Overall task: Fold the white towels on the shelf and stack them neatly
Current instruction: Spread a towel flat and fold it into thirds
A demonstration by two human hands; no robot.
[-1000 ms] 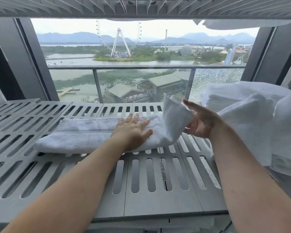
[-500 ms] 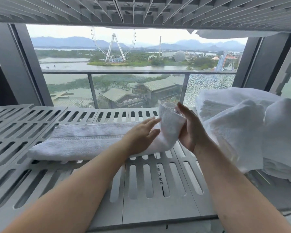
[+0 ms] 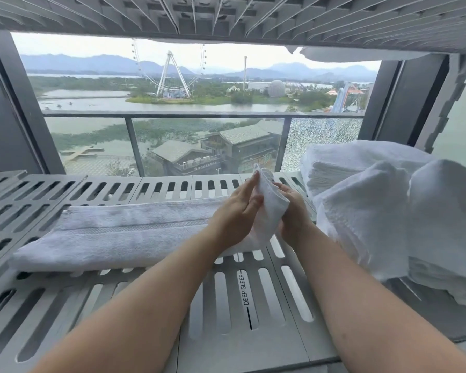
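A white towel, folded into a long strip, lies across the grey slatted shelf. Its right end is lifted upright between my two hands. My left hand lies against the left side of the raised end with its fingers straight. My right hand grips that end from the right, fingers curled round the cloth. A stack of folded white towels sits at the back right, with loose towels draped in front of it.
A second slatted shelf hangs close overhead, with a towel lying on it at the right. Behind the shelf stands a large window with a glass balcony railing. Dark frame posts flank both sides.
My left hand left the flat towel and rose against the lifted right end. My right hand carried that end up and to the left. The camera tilted slightly down.
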